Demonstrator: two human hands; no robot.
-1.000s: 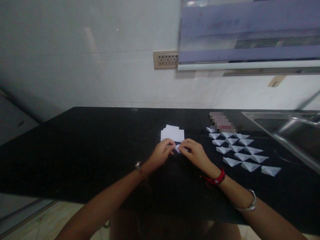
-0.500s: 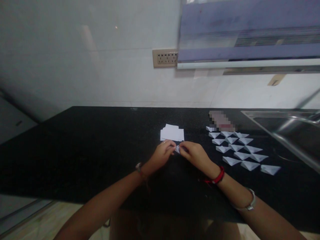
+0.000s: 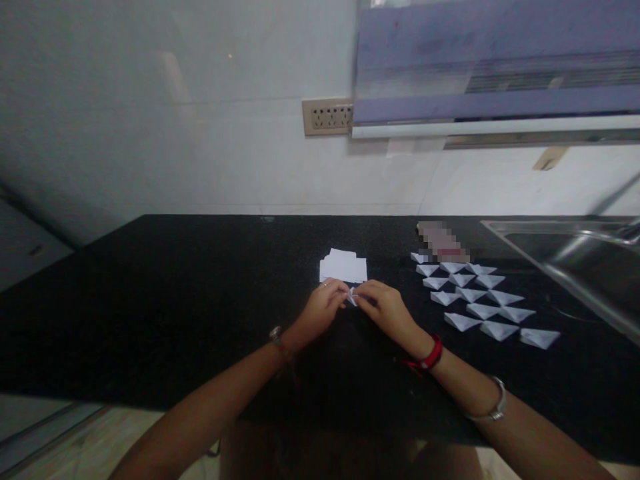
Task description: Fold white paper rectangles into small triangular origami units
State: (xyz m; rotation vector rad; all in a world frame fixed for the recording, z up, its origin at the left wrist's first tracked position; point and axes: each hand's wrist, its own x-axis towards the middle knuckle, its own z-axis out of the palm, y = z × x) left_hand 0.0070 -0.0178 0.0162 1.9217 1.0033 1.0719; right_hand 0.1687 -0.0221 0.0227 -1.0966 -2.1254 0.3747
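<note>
Over the middle of the black countertop, my left hand and my right hand meet, both pinching a small folded white paper piece between their fingertips. Most of that piece is hidden by the fingers. Just behind the hands lies a small stack of white paper rectangles. To the right, several folded white paper triangles lie in rows on the counter.
A steel sink is set into the counter at the far right. A blurred small object sits behind the triangles. On the tiled wall are a socket strip and a hood-like unit overhead.
Both hands stay pinched on the paper piece and have shifted slightly left, with the fingers working it. Everything else holds its place.
</note>
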